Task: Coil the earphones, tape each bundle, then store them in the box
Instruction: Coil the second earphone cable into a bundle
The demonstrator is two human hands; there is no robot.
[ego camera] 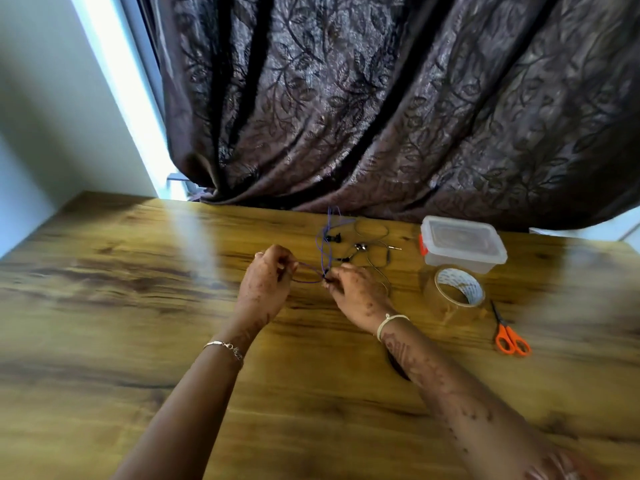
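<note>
Purple earphones (323,244) trail across the wooden table (138,271) toward its far edge. My left hand (268,275) pinches one end of a short loop of the purple cable, and my right hand (353,285) pinches the other end. The loop stretches between the two hands, just above the table. A second pair, dark-wired earphones (372,247), lies loose beside the purple one. A clear plastic box (462,242) with its lid on and an orange latch stands to the right. A roll of clear tape (453,289) sits in front of the box.
Orange-handled scissors (509,336) lie right of the tape roll. A dark patterned curtain (398,105) hangs down to the table's far edge. A pale wall and bright window strip (121,81) are at the left.
</note>
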